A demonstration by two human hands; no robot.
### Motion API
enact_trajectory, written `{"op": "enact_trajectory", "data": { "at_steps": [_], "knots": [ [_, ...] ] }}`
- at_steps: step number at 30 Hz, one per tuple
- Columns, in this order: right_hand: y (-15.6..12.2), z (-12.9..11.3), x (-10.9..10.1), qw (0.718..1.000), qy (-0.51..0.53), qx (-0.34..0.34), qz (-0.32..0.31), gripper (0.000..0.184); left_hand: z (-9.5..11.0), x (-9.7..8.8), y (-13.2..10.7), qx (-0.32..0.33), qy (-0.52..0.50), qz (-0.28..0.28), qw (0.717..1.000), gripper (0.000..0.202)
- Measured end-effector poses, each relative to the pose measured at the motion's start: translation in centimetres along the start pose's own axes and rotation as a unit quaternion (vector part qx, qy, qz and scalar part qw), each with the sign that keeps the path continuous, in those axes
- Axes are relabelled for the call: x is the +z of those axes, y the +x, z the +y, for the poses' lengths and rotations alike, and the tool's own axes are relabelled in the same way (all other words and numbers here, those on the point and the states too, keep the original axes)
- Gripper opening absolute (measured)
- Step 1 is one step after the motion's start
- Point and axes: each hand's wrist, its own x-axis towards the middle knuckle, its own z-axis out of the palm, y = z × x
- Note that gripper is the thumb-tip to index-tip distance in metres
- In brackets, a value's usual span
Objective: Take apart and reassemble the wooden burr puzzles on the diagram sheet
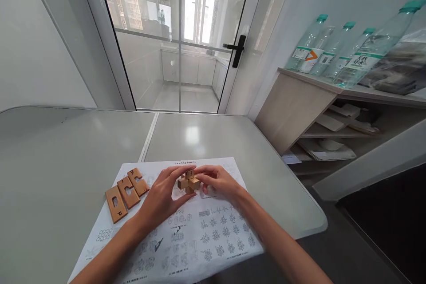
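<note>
A small wooden interlocking puzzle [188, 182] of crossed blocks is held between both hands just above a printed instruction sheet [206, 235] on the grey table [66, 151]. My left hand [163, 197] grips its left side with thumb and fingers closed round it. My right hand [218, 182] pinches its right side. Three flat notched wooden pieces [126, 193] lie side by side on the sheet's left edge, left of my left hand.
A glass door [179, 35] with a black handle [237, 49] stands behind the table. At the right is a wooden shelf unit [299, 106] with several plastic water bottles [333, 51] on top and papers inside. The table's rounded corner [319, 224] is at the right.
</note>
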Motion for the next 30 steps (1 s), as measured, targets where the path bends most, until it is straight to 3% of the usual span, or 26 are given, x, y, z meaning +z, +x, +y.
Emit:
{"op": "enact_trajectory", "data": {
  "at_steps": [6, 11, 18, 30],
  "knots": [
    [0.0, 0.2, 0.2, 0.998, 0.039, -0.005, 0.044, 0.036, -0.7, 0.6, -0.1, -0.047, -0.033, -0.014, 0.998, 0.087],
    [0.1, 0.5, 0.1, 0.999, 0.039, 0.009, 0.024, 0.037, 0.0, 0.4, 0.0, -0.112, -0.072, -0.039, 0.99, 0.063],
    [0.2, 0.1, -0.3, 0.995, -0.023, -0.078, 0.057, 0.029, 0.8, 0.1, 0.2, -0.097, -0.072, -0.031, 0.992, 0.054],
    [-0.1, -0.1, 0.8, 0.999, -0.021, -0.047, -0.006, 0.039, 1.0, 0.1, 0.3, -0.129, -0.058, -0.023, 0.99, 0.041]
  ]
}}
